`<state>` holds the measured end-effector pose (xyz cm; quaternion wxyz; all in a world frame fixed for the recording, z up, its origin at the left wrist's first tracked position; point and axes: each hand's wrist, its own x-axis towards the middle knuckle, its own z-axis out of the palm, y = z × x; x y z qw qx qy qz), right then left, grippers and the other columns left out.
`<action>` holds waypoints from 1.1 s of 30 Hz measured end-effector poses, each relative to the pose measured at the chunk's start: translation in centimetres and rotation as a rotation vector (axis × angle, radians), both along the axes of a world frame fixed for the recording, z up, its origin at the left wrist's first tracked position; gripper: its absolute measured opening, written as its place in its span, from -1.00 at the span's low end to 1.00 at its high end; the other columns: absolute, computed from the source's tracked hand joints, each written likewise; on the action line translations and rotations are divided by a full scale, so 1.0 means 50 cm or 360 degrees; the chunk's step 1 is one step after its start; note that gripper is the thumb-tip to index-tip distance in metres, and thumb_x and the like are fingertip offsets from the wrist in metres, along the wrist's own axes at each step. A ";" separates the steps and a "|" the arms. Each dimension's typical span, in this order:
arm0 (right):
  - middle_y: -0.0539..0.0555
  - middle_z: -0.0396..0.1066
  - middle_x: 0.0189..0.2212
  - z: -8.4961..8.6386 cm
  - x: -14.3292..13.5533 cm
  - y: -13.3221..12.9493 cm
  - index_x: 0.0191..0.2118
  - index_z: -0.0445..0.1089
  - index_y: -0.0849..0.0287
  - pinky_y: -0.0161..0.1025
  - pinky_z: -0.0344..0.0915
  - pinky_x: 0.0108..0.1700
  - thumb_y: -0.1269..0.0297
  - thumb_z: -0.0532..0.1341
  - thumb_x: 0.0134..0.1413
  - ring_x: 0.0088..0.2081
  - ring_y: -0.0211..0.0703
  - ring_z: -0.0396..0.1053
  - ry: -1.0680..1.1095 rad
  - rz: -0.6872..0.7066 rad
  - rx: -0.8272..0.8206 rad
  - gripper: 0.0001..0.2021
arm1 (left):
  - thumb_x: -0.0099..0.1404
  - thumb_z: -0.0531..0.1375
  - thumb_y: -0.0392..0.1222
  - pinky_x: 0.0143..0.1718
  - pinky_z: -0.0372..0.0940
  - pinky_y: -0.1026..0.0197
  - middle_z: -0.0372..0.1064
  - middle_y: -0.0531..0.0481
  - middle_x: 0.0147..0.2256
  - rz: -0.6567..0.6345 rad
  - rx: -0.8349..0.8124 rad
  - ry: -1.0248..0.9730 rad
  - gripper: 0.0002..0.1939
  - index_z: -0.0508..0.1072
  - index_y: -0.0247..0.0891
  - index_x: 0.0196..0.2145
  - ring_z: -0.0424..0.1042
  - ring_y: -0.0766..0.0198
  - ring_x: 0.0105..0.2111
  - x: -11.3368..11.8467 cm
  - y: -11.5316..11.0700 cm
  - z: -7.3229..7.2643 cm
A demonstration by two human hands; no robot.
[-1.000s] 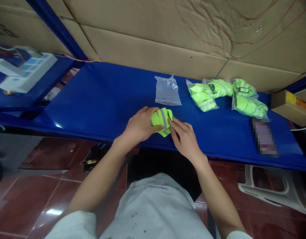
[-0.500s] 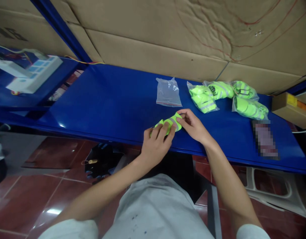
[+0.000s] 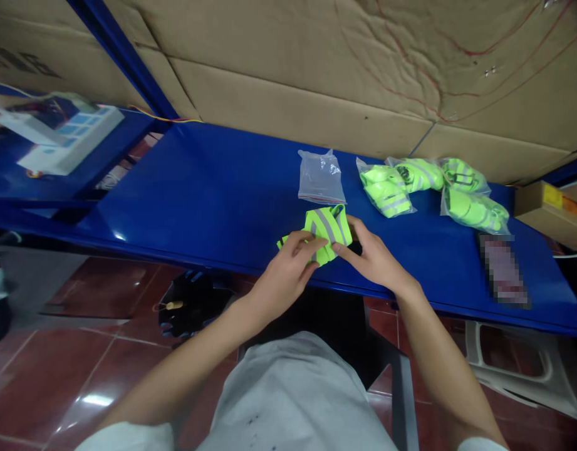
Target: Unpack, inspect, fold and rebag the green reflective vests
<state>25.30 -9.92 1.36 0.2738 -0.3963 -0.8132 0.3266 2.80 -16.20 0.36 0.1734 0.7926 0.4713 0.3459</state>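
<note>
A folded fluorescent yellow-green reflective strap [image 3: 324,223] with grey stripes is between my two hands, near the front edge of the blue table. My left hand [image 3: 292,264] grips its left and near side with bent fingers. My right hand [image 3: 370,254] pinches the right side, thumb in front and fingers behind, partly hidden by the strap. Just beyond the strap lies a flat clear zip bag [image 3: 321,176]. To the right, several clear bags hold similar strap bundles, the nearest being a bagged bundle [image 3: 388,190].
The blue table [image 3: 213,188] runs along a cardboard wall [image 3: 288,94]. A cardboard box [image 3: 551,213] and a blurred-out phone-like object [image 3: 504,269] are at the right. A white device with blue panels [image 3: 72,141] stands at the left.
The strap bundle now stands more upright and shows more of its folded layers. My right fingers have moved behind it, and my left hand has shifted from flat on top to its near side.
</note>
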 end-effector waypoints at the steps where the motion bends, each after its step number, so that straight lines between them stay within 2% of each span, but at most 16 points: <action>1: 0.20 0.45 0.07 0.001 -0.002 0.001 0.26 0.22 0.09 0.01 0.42 0.11 0.04 0.15 0.42 0.10 0.06 0.45 -0.0039 0.0012 0.0052 -0.58 | 0.42 0.14 -0.42 0.12 0.40 -0.04 0.26 -0.19 0.14 0.0062 0.0053 0.0030 -0.49 0.29 -0.06 0.25 0.38 0.06 0.15 -0.003 0.000 -0.003; 4: 0.18 0.46 -0.09 0.000 -0.010 0.001 0.03 0.40 0.14 -0.03 0.42 0.06 0.03 0.06 0.47 0.00 0.02 0.44 -0.0125 0.0008 0.0171 -0.68 | 0.38 0.29 -0.26 0.25 0.26 -0.22 0.19 -0.26 0.25 0.0294 0.0065 0.0075 -0.32 0.17 -0.07 0.36 0.25 -0.10 0.27 -0.020 0.009 -0.014; 5: 0.17 0.44 -0.12 -0.002 -0.013 0.001 0.00 0.41 0.15 -0.04 0.42 0.05 0.03 0.04 0.49 -0.02 0.01 0.43 -0.0149 0.0003 0.0179 -0.67 | 0.34 0.34 -0.20 0.28 0.22 -0.25 0.17 -0.28 0.28 0.0320 -0.0017 0.0038 -0.21 0.09 -0.08 0.40 0.22 -0.13 0.29 -0.027 0.016 -0.017; 7: 0.22 0.41 -0.06 -0.005 -0.023 -0.003 0.05 0.38 0.17 -0.02 0.40 0.11 0.02 0.00 0.50 0.04 0.03 0.40 -0.0196 -0.0022 0.0200 -0.63 | 0.28 0.41 -0.08 0.30 0.21 -0.23 0.19 -0.26 0.32 0.0258 -0.0239 -0.0099 -0.08 0.02 -0.09 0.43 0.24 -0.13 0.30 -0.039 0.030 -0.022; 10: 0.34 0.31 0.14 -0.013 -0.044 -0.008 0.19 0.27 0.22 0.13 0.29 0.25 -0.01 -0.03 0.50 0.22 0.15 0.29 -0.0283 -0.0115 0.0328 -0.56 | 0.25 0.42 -0.02 0.28 0.25 -0.16 0.28 -0.21 0.27 0.0150 -0.0411 -0.0251 -0.17 0.15 -0.13 0.35 0.32 -0.08 0.25 -0.045 0.047 -0.028; 12: 0.38 0.31 0.15 -0.019 -0.061 -0.010 0.22 0.23 0.26 0.19 0.26 0.25 -0.03 -0.02 0.48 0.23 0.21 0.27 -0.0320 -0.0154 0.0417 -0.52 | 0.25 0.42 -0.03 0.25 0.27 -0.14 0.33 -0.19 0.21 0.0151 -0.0416 -0.0279 -0.25 0.23 -0.15 0.29 0.34 -0.06 0.21 -0.041 0.052 -0.028; 16: 0.34 0.37 0.12 -0.024 -0.085 -0.007 0.17 0.32 0.23 0.13 0.28 0.22 0.02 -0.01 0.49 0.22 0.18 0.28 -0.0288 -0.0111 0.0443 -0.57 | 0.24 0.42 -0.05 0.16 0.32 -0.10 0.38 -0.15 0.12 0.0192 -0.0515 -0.0385 -0.34 0.29 -0.16 0.21 0.39 -0.03 0.14 -0.034 0.053 -0.024; 18: 0.27 0.35 0.17 -0.023 -0.090 -0.003 0.16 0.36 0.15 0.11 0.27 0.24 0.03 -0.03 0.50 0.25 0.14 0.25 -0.0252 -0.0072 0.0387 -0.60 | 0.23 0.42 -0.02 0.09 0.36 -0.04 0.40 -0.14 0.08 0.0175 -0.0619 -0.0562 -0.35 0.29 -0.18 0.18 0.42 0.01 0.08 -0.035 0.056 -0.022; 20: 0.22 0.32 0.21 -0.022 -0.094 -0.001 0.16 0.38 0.09 0.11 0.26 0.26 0.02 -0.06 0.51 0.27 0.11 0.23 -0.0216 -0.0043 0.0328 -0.59 | 0.29 0.36 0.02 0.01 0.39 0.03 0.43 -0.11 0.00 0.0177 -0.0678 -0.0738 -0.46 0.31 -0.20 0.11 0.47 0.08 -0.01 -0.037 0.059 -0.024; 22: 0.22 0.33 0.18 -0.024 -0.098 -0.001 0.16 0.36 0.10 0.10 0.27 0.23 -0.01 -0.08 0.51 0.22 0.11 0.26 -0.0218 -0.0068 0.0300 -0.57 | 0.37 0.28 0.03 -0.03 0.39 0.06 0.44 -0.08 -0.07 0.0223 -0.0641 -0.0787 -0.61 0.34 -0.20 0.03 0.48 0.13 -0.08 -0.036 0.060 -0.031; 24: 0.24 0.38 0.07 -0.027 -0.105 -0.003 0.13 0.34 0.14 0.10 0.30 0.15 -0.05 -0.13 0.51 0.11 0.11 0.32 -0.0258 -0.0159 0.0291 -0.52 | 0.40 0.26 0.00 0.02 0.38 0.05 0.44 -0.07 -0.07 0.0263 -0.0543 -0.0754 -0.67 0.35 -0.19 0.00 0.47 0.14 -0.05 -0.032 0.059 -0.039; 26: 0.25 0.40 -0.02 -0.031 -0.114 -0.005 0.10 0.34 0.16 0.09 0.30 0.10 -0.06 -0.22 0.52 0.02 0.10 0.35 -0.0281 -0.0249 0.0289 -0.47 | 0.37 0.31 -0.03 0.08 0.38 0.04 0.39 -0.10 0.04 0.0263 -0.0452 -0.0797 -0.52 0.27 -0.15 0.14 0.45 0.13 0.03 -0.029 0.056 -0.048; 29: 0.27 0.42 -0.08 -0.035 -0.131 -0.009 0.10 0.36 0.18 0.11 0.30 0.09 -0.03 -0.28 0.52 -0.03 0.11 0.36 -0.0287 -0.0391 0.0312 -0.42 | 0.32 0.37 -0.04 0.08 0.42 0.05 0.20 -0.19 0.24 0.0229 -0.0387 -0.0880 -0.16 -0.02 -0.05 0.37 0.44 0.12 0.10 -0.027 0.050 -0.057; 31: 0.30 0.43 -0.04 -0.035 -0.142 -0.009 0.19 0.32 0.21 0.14 0.31 0.11 -0.02 -0.25 0.52 0.02 0.16 0.37 -0.0306 -0.0492 0.0330 -0.43 | 0.36 0.33 0.00 0.10 0.43 0.02 0.09 -0.24 0.31 0.0189 -0.0334 -0.0800 -0.15 -0.07 0.00 0.40 0.39 0.08 0.16 -0.029 0.047 -0.059; 33: 0.35 0.39 0.12 -0.033 -0.149 -0.008 0.36 0.17 0.22 0.15 0.32 0.14 0.00 -0.19 0.52 0.14 0.20 0.35 -0.0277 -0.0570 0.0321 -0.45 | 0.40 0.28 0.04 0.18 0.38 -0.05 0.03 -0.26 0.35 0.0155 -0.0267 -0.0639 -0.25 0.01 -0.02 0.39 0.29 0.00 0.27 -0.031 0.044 -0.057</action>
